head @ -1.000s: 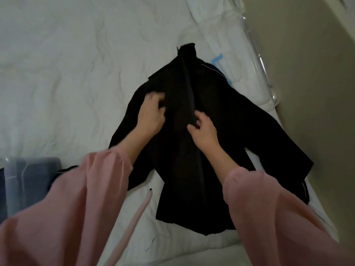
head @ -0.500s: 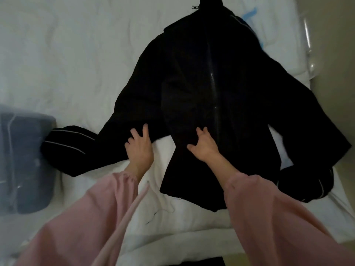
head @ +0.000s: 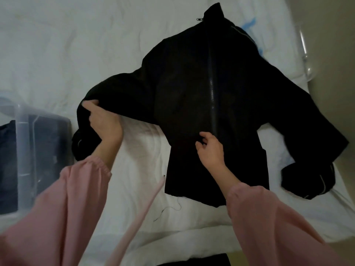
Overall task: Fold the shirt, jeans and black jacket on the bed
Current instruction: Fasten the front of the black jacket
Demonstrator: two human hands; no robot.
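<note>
Collar (head: 213, 14) away from me, hem (head: 194, 192) near me, the black jacket (head: 182, 83) lies front-up on the bed (head: 57, 54), long axis along its zipper (head: 211, 89). My left hand (head: 105, 125) grips one sleeve (head: 123, 93); my right hand (head: 211, 150) touches the front, grasp unclear.

1. A bedroom in a home.
2. A bed (head: 57, 54) with a white quilted cover fills the view.
3. A clear storage box (head: 23, 135) holds dark clothes; a plain wall (head: 336, 54) runs alongside.
</note>
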